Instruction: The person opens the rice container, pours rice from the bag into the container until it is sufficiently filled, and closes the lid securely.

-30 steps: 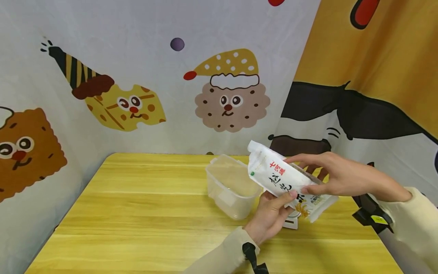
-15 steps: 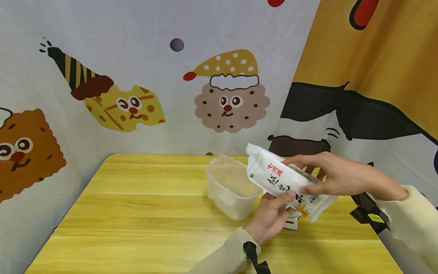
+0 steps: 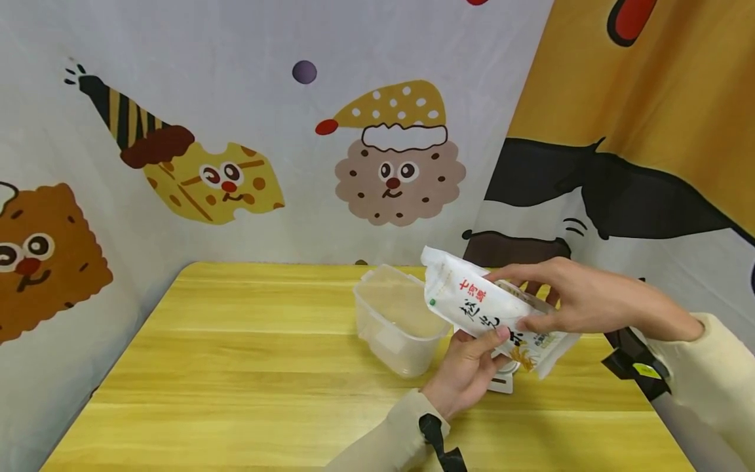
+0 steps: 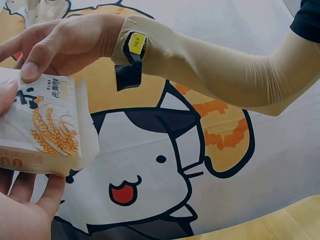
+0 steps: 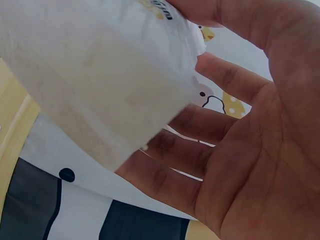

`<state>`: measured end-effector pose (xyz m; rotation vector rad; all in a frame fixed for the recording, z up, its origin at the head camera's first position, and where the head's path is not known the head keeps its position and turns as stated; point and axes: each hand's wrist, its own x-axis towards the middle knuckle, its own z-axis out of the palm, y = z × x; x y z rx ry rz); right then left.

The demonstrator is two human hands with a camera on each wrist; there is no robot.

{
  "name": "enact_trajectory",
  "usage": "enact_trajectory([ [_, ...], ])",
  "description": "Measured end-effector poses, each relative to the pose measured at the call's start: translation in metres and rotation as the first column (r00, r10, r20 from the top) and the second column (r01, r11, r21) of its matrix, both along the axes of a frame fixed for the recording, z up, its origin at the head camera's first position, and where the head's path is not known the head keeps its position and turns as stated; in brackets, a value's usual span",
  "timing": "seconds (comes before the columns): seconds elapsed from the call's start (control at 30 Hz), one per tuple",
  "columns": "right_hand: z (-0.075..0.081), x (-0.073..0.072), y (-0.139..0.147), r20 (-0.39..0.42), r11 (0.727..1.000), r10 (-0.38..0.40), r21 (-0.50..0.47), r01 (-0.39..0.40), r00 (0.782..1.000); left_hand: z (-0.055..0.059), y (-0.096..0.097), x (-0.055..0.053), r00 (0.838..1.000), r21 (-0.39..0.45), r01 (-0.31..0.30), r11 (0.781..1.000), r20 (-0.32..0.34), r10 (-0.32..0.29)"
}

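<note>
Both hands hold a white plastic bag of rice [image 3: 466, 295], printed with red and black characters and golden rice ears, tilted above the table. My left hand [image 3: 463, 377] grips it from below, thumb on the printed front. From the right, my right hand [image 3: 580, 298] holds the bag's upper edge and front between thumb and fingers. The left wrist view shows the rice ears close up. In the right wrist view, the fingers of my right hand [image 5: 250, 140] curve along the bag's end, and pale contents show through its side.
A clear plastic container [image 3: 401, 334] stands left of the bag, its top uncovered. Under the bag, a white flat object [image 3: 501, 383] is mostly hidden. The wooden table [image 3: 236, 380] meets a curtain printed with cartoon figures at the back.
The bag has dipped and shifted very slightly left, with both hands keeping the same hold. The container has stayed in place.
</note>
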<state>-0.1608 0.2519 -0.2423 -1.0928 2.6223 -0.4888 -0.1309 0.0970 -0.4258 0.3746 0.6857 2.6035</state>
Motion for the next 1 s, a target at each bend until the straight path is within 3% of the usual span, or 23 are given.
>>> enact_trajectory([
  [0.23, 0.004, -0.003, -0.004, -0.018, 0.999, 0.032, 0.018, -0.031, 0.999, 0.000, 0.000, 0.000, 1.000, 0.030, -0.002, 1.000, 0.015, 0.002],
  [0.67, 0.007, -0.006, -0.010, 0.030, 0.998, -0.009, 0.062, 0.007, 0.999, 0.001, -0.002, 0.001, 1.000, 0.049, 0.013, 0.999, 0.003, -0.013],
  [1.0, 0.009, -0.007, -0.011, -0.012, 0.997, 0.022, 0.068, -0.022, 1.000, 0.003, -0.002, 0.001, 1.000, 0.055, 0.023, 0.998, 0.005, -0.023],
])
